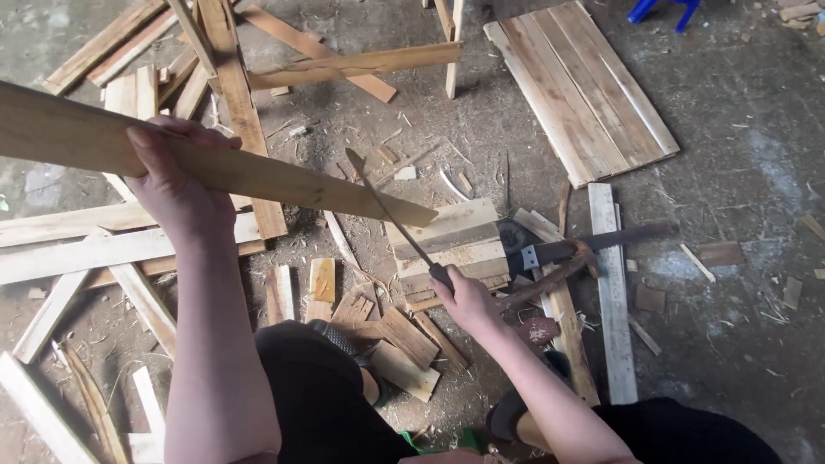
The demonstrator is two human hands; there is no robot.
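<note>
a concrete floor (739,129) strewn with offcuts, a slatted panel (580,86) lying flat at the far right. the long plank (215,167) is up off the ground, slanting across the left, its tapered end over a small board stack (451,245). left hand (176,185) is wrapped tight round the plank's middle. right hand (464,296) is closed on the handle of a long knife (391,215), blade angled up against the plank's lower edge. looks like trimming that edge; next stroke wants a firm hold and fingers clear.
</note>
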